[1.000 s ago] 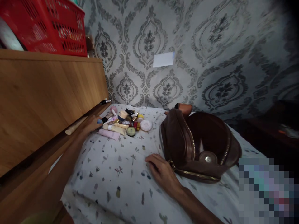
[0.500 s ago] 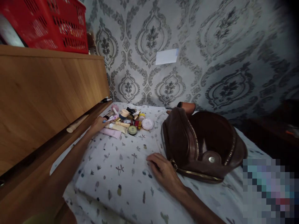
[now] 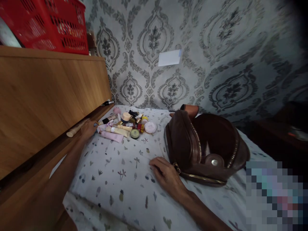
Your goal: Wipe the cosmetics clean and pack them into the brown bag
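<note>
Two hands on a bed with a little heap of cosmetics, so let's go. The left hand (image 3: 89, 129) is at the left end of the heap, fingers bunched, with a small bluish thing (image 3: 95, 124) right at the fingertips. Can't tell if it's actually pinched or just touched, and it's too small to say which way it points.

Just right of that hand, a pink tube (image 3: 112, 136) lies flat, long axis running left to right, narrow end left, wide end right and a touch nearer. A cream-yellow tube (image 3: 120, 131) lies just beyond it, pretty much the same way, cap end left. Right of those sits a green round pot (image 3: 134, 133), then a pale pink round case (image 3: 150, 127) a bit farther right. Can't see inside any of them.

The right hand (image 3: 166, 175) rests palm down on the patterned sheet (image 3: 125, 195), fingers close together and loosely bent, thumb apart. It's just left of a brown bag (image 3: 183, 141), gaping open, mostly dark inside with one pale bit showing.

Far left, a red basket (image 3: 48, 29) sits on the wooden cabinet (image 3: 53, 83); you can glimpse mixed stuff through its slots, too blurry to name.
</note>
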Tool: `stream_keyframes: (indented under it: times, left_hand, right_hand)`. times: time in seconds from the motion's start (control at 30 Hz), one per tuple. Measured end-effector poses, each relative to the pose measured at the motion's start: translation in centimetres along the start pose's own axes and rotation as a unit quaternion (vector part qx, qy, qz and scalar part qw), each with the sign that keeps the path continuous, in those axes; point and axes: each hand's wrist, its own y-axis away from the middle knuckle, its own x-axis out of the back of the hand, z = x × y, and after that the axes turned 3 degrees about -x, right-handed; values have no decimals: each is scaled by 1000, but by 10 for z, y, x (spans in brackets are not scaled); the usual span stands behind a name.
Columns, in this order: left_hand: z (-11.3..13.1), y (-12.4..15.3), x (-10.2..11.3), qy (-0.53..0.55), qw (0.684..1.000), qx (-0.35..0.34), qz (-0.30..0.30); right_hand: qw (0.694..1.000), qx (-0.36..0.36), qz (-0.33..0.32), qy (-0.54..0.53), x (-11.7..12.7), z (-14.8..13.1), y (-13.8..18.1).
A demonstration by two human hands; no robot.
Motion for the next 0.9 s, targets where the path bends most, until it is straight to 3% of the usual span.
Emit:
stream_keyframes:
  times: [0.1, 0.17, 0.27, 0.37, 0.53, 0.7, 0.9]
  left_hand:
    - [19, 6, 2, -47, 999, -23, 12]
    - [40, 12, -1, -84, 993, -82, -5]
    - [75, 21, -12, -117, 980, -155, -29]
    - [100, 31, -23, -159, 971, -176, -34]
    - [100, 37, -21, -134, 971, -192, -48]
    - [94, 23, -14, -90, 977, -185, -56]
    - [135, -9, -28, -117, 971, -208, 3]
  right_hand:
    - [1000, -3, -7, 0, 0, 0, 0]
    - [1000, -7, -11, 4, 0, 0, 0]
    - [1000, -6, -7, 6, 1, -1, 0]
    - [1000, -3, -5, 5, 1, -2, 0]
    - [1000, 2, -3, 8, 0, -2, 0]
    - [1000, 11, 1, 1, 0, -1, -1]
    - [1000, -2, 3, 13, -1, -3, 0]
